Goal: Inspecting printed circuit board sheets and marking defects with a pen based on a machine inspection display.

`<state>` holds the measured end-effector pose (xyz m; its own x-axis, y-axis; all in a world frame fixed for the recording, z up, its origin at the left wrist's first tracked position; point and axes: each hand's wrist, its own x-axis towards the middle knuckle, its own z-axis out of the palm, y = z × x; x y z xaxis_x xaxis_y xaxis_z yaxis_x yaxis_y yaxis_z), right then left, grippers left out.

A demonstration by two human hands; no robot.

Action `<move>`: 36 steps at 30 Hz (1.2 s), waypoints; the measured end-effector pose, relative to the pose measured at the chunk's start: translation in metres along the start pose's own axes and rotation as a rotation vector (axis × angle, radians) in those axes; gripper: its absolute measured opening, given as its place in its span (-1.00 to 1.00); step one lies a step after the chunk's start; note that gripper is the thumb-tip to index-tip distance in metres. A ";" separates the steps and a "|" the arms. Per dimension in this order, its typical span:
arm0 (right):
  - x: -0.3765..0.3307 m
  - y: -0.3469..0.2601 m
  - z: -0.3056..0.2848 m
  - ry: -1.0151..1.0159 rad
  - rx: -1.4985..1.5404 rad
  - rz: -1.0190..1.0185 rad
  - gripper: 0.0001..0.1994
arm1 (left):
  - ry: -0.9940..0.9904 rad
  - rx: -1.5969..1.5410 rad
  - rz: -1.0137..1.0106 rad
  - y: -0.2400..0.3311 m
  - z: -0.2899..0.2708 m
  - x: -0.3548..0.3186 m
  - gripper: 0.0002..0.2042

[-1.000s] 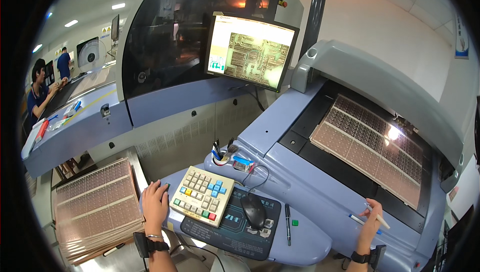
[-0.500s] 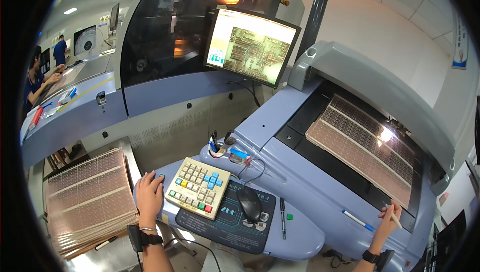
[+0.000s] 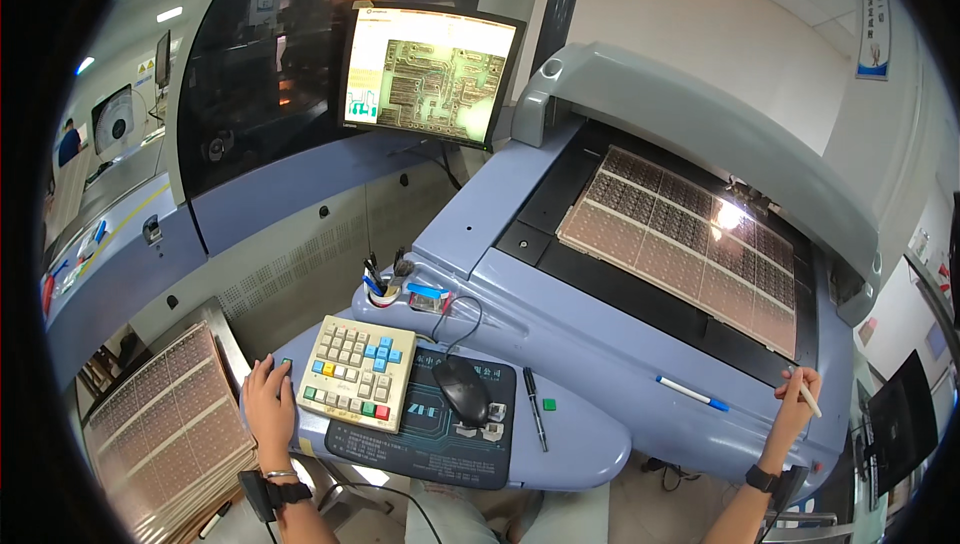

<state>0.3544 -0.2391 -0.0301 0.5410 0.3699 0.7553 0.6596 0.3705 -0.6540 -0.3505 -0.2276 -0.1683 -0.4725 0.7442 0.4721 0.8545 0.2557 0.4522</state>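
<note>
My left hand (image 3: 268,414) lies with its fingers stretched out on the desk edge, left of the beige keypad (image 3: 357,374). One fingertip is at a small green button (image 3: 287,364). My right hand (image 3: 793,404) is closed round a white pen (image 3: 810,401) at the front right of the blue-grey machine (image 3: 600,314). Beyond it, a copper-coloured circuit board panel (image 3: 650,234) lies on the machine's black bed, with a bright light (image 3: 729,214) shining on it. The monitor (image 3: 430,74) shows a magnified circuit pattern.
On the desk are a black mouse (image 3: 462,391) on a dark mat (image 3: 420,456), a black pen (image 3: 535,409) and a green square piece (image 3: 549,405). A blue-capped marker (image 3: 692,393) rests on the machine's front. Stacked panels (image 3: 165,434) stand at left; the grey hood (image 3: 720,134) arches over the bed.
The view has swung right, so the scene sits further left and people at the far left are mostly out of it. Both hands keep about the same places, the right still holding the pen.
</note>
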 end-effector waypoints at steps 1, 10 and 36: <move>0.000 0.004 -0.004 0.000 0.004 -0.002 -0.82 | -0.001 0.002 0.000 0.000 0.000 0.000 -0.76; 0.009 0.017 -0.003 -0.009 0.012 0.000 -0.84 | 0.000 0.014 0.008 -0.006 -0.001 0.003 -0.75; 0.267 0.166 0.198 -0.192 0.236 0.263 -0.82 | -0.142 -0.058 0.072 0.011 -0.012 0.009 -0.66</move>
<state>0.5048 0.0900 0.0539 0.5533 0.6226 0.5534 0.3618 0.4188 -0.8329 -0.3482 -0.2257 -0.1501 -0.3719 0.8399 0.3952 0.8692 0.1657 0.4659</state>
